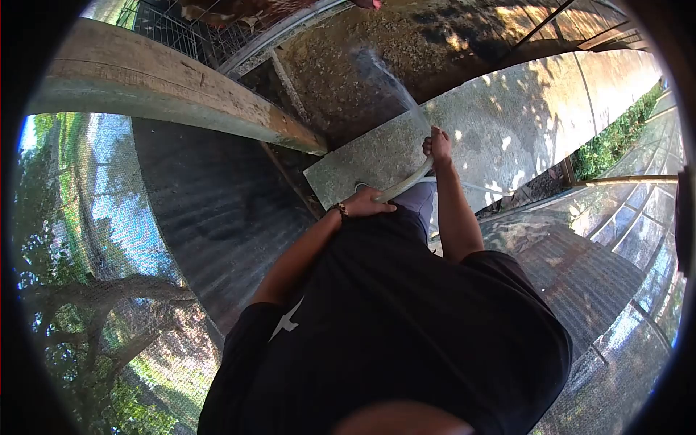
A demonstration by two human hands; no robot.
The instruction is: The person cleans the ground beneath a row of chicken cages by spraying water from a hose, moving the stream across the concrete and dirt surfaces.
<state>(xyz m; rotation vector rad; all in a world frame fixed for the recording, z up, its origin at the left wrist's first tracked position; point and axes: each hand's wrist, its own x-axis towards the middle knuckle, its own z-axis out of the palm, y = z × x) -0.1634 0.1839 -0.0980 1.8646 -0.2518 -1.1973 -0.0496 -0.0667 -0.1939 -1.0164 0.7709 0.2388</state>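
Note:
My right hand (437, 145) is closed around a pale hose (409, 183) close to its outlet. Water (395, 87) sprays from it, away from me, onto the wet brown ground (341, 76). Lower on the left, my left hand (365, 203), with a beaded bracelet at the wrist, grips the same hose near my waist. The hose curves between both hands, in front of my leg. Part of it is hidden behind my left hand and body.
A concrete ledge (500, 109) runs from under my hands to the upper right. At the left are a wooden beam (167, 80) and a dark panel (210, 188). Wire caging (192, 36) with a reddish-brown bird stands at the top. Mesh netting surrounds both sides.

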